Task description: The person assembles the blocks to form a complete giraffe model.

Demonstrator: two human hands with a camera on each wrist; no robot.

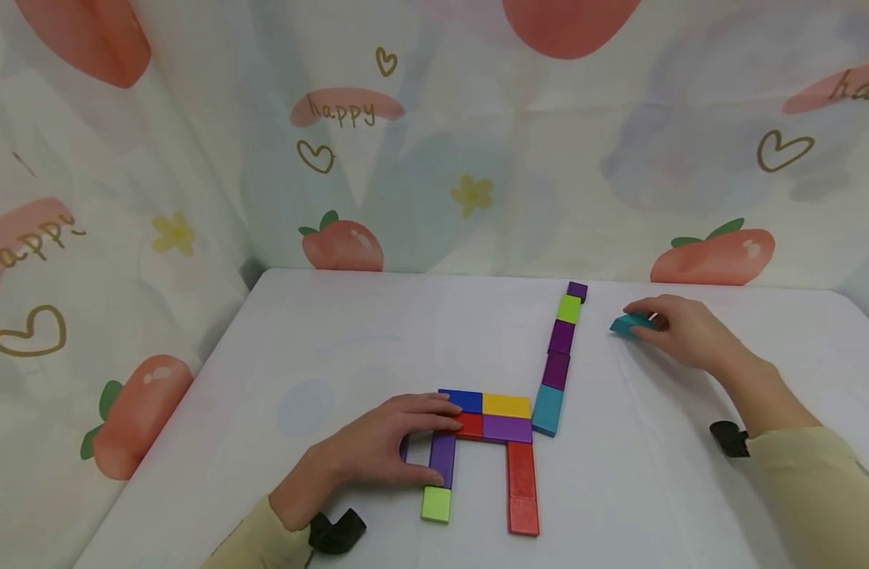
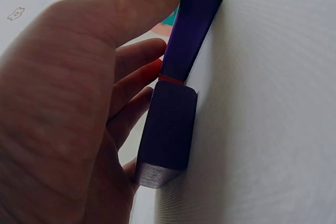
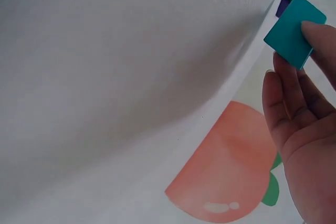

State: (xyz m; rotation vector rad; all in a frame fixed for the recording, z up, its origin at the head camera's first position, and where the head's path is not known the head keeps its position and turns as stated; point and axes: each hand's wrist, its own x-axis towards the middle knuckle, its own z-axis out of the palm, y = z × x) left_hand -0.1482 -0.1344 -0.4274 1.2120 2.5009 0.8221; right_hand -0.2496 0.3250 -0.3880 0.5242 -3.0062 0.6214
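My right hand (image 1: 693, 336) pinches a teal block (image 3: 294, 32) between thumb and fingers, above the table at the back right. My left hand (image 1: 373, 442) rests on a flat figure of coloured blocks. Its fingertips touch the red block (image 1: 471, 427) and the blue block (image 1: 466, 401), while the thumb tip lies by the upright purple block (image 1: 443, 458) above a lime block (image 1: 436, 504). A yellow block (image 1: 507, 406) and a violet block (image 1: 507, 429) complete the body's right side. Beside the palm stands another dark purple block (image 2: 165, 129), mostly hidden in the head view.
Two red blocks (image 1: 523, 470) run down from the body's right end. A slanting row rises beside it: teal block (image 1: 548, 409), two purple blocks (image 1: 556, 370), lime block (image 1: 568, 309) and small dark purple block (image 1: 577, 292). Patterned cloth (image 1: 434, 158) hangs behind the white table (image 1: 633, 490).
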